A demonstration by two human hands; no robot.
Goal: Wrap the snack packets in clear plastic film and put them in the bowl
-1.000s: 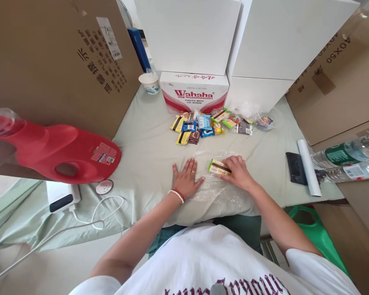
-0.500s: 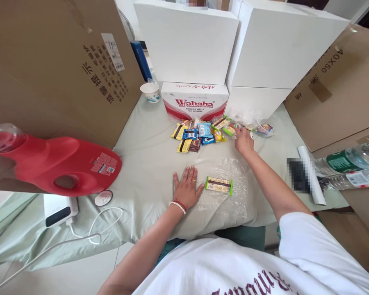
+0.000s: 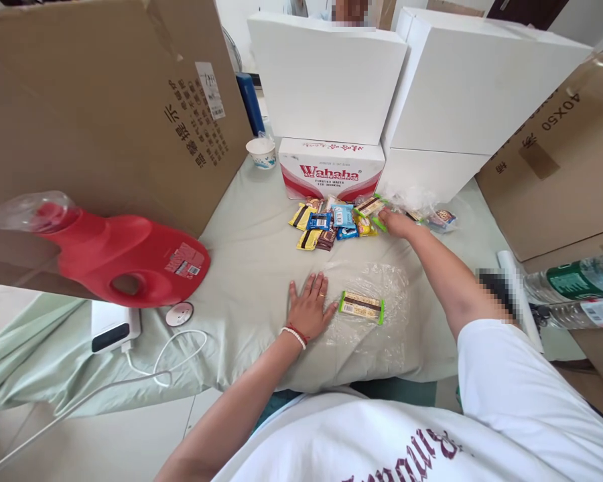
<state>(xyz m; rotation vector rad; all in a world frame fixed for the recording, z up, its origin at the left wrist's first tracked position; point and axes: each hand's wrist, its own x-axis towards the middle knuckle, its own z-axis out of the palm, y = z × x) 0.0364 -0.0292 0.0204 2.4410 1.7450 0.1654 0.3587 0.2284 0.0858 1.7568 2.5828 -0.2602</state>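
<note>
My left hand (image 3: 309,306) lies flat and open on the pale green sheet, its thumb at the edge of a clear plastic bag (image 3: 376,314). A green-ended snack bar (image 3: 362,306) lies on that bag. My right hand (image 3: 394,221) reaches forward to the heap of small snack packets (image 3: 334,221) in front of the Wahaha box (image 3: 330,170). Its fingers touch a green-edged packet (image 3: 370,207) at the heap's right side; I cannot tell whether they grip it.
A red detergent jug (image 3: 125,256) lies on its side at left, with a power bank (image 3: 113,327) and cable beside it. Large cardboard boxes (image 3: 100,114) and white boxes (image 3: 331,73) wall in the surface. Water bottles (image 3: 573,294) and a white roll (image 3: 520,294) lie at right. A paper cup (image 3: 260,152) stands near the back.
My right hand let go of the snack bar on the plastic bag and reached forward to the packet heap. The left hand stayed flat.
</note>
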